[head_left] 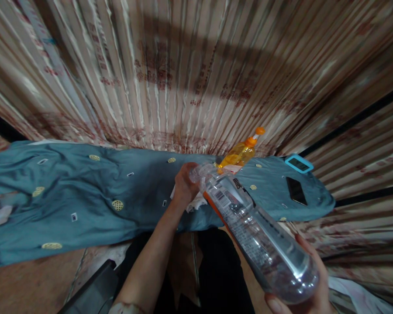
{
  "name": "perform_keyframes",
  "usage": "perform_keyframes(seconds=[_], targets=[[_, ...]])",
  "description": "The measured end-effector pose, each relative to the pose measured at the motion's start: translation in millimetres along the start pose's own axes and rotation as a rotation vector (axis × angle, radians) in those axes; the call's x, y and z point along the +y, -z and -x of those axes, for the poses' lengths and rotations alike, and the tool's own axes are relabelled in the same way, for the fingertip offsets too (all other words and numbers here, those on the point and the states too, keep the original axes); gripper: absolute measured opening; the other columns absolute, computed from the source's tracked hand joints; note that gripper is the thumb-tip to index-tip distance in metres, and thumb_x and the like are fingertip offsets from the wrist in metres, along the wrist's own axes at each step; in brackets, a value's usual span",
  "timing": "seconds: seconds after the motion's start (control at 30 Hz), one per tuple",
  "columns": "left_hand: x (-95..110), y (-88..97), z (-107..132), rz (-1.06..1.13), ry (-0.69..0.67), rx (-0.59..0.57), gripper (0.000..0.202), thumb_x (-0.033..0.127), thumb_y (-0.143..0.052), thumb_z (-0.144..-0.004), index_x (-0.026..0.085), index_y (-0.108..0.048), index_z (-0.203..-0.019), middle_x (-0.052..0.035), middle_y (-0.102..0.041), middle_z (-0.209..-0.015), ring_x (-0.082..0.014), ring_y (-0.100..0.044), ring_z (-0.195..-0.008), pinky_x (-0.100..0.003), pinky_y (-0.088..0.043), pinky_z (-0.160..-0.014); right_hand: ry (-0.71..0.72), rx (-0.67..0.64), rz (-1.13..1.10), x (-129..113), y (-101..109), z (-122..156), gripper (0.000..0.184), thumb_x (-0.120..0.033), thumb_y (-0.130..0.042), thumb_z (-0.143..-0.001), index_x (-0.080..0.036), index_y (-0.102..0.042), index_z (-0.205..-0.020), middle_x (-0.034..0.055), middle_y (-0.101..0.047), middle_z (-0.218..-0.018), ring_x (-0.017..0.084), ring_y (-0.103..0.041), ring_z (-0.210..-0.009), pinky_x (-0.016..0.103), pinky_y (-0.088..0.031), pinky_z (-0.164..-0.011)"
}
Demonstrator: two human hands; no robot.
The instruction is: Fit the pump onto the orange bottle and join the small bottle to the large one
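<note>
A large clear plastic bottle (pixel 249 218) with a printed label is held tilted in front of me, its base low at the right and its narrow end up at the left. My right hand (pixel 311 283) supports it at the base. My left hand (pixel 186 185) is closed around a small clear plastic piece (pixel 196 172) at the bottle's narrow end; I cannot tell whether it is a cup or part of the bottle. Behind the bottle is a yellow-orange pump bottle (pixel 238 155) with an orange pump top. White crumpled tissue (pixel 196 203) lies below my left hand.
Teal cloth with a pineapple print (pixel 94 192) covers the long narrow surface. On its right end lie a black phone (pixel 296 191) and a blue-framed device (pixel 299 164). A striped curtain (pixel 183 87) hangs behind. A grey object (pixel 91 288) stands at the lower left.
</note>
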State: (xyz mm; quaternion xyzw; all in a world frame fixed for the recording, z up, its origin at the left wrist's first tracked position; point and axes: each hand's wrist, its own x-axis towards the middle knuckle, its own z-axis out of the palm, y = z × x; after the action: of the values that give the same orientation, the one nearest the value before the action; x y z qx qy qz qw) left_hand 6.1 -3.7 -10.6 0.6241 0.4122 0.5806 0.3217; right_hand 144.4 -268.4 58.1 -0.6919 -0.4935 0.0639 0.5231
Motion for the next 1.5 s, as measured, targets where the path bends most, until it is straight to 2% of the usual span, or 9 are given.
perform_keyframes(seconds=[0.27,0.63,0.87,1.07,1.37,1.5], targets=[[0.9,0.0,-0.4,-0.012,0.010,-0.001,0.034,0.034,-0.081,-0.070,0.019,-0.068,-0.097,-0.0063,-0.072,-0.093,-0.0211,-0.069,-0.085,-0.032,-0.056,-0.078,0.042,-0.013,0.033,2.1,2.1,-1.6,0.095,-0.060,-0.076,-0.077,-0.023,-0.036,-0.155,0.0126,-0.043,-0.148,0.034,-0.051,-0.125,0.037,-0.050,-0.090],[1.1,0.8,-0.3,-0.006,0.020,-0.009,0.036,0.038,-0.081,-0.070,0.019,-0.068,-0.097,-0.0067,-0.072,-0.094,-0.0223,-0.069,-0.086,-0.034,-0.056,-0.079,-0.002,-0.007,0.009,0.5,0.9,-1.0,0.095,-0.059,-0.076,-0.076,-0.024,-0.036,-0.155,0.0119,-0.043,-0.147,0.030,-0.052,-0.121,0.033,-0.050,-0.086],[2.6,0.9,0.1,0.019,0.026,-0.016,0.037,0.041,-0.080,-0.071,0.019,-0.067,-0.098,-0.0065,-0.071,-0.093,-0.0211,-0.068,-0.084,-0.033,-0.055,-0.078,-0.017,0.007,-0.016,-0.4,-0.8,-0.1,0.101,-0.060,-0.078,-0.074,-0.020,-0.035,-0.155,0.0157,-0.042,-0.148,0.035,-0.049,-0.126,0.040,-0.050,-0.093],[-2.4,-0.8,0.5,0.013,0.018,-0.009,0.037,0.040,-0.080,-0.072,0.019,-0.067,-0.099,-0.0068,-0.071,-0.095,-0.0215,-0.068,-0.087,-0.033,-0.055,-0.080,0.025,0.001,0.033,2.1,1.2,-1.2,0.101,-0.060,-0.079,-0.072,-0.018,-0.037,-0.154,0.0167,-0.043,-0.146,0.038,-0.046,-0.130,0.044,-0.051,-0.095],[4.3,1.8,-0.9,-0.028,0.049,-0.018,0.037,0.038,-0.081,-0.070,0.018,-0.067,-0.099,-0.0078,-0.072,-0.096,-0.0227,-0.069,-0.088,-0.035,-0.056,-0.081,0.006,0.008,0.021,1.2,1.0,-1.3,0.102,-0.060,-0.080,-0.071,-0.020,-0.038,-0.154,0.0148,-0.041,-0.149,0.037,-0.044,-0.133,0.037,-0.051,-0.088],[7.1,3.3,-1.2,-0.034,0.041,-0.019,0.036,0.037,-0.081,-0.071,0.018,-0.068,-0.099,-0.0077,-0.073,-0.096,-0.0227,-0.070,-0.088,-0.035,-0.057,-0.081,-0.002,0.011,0.013,0.5,-0.2,-1.1,0.099,-0.059,-0.079,-0.073,-0.021,-0.038,-0.154,0.0138,-0.043,-0.147,0.035,-0.046,-0.129,0.036,-0.050,-0.091]])
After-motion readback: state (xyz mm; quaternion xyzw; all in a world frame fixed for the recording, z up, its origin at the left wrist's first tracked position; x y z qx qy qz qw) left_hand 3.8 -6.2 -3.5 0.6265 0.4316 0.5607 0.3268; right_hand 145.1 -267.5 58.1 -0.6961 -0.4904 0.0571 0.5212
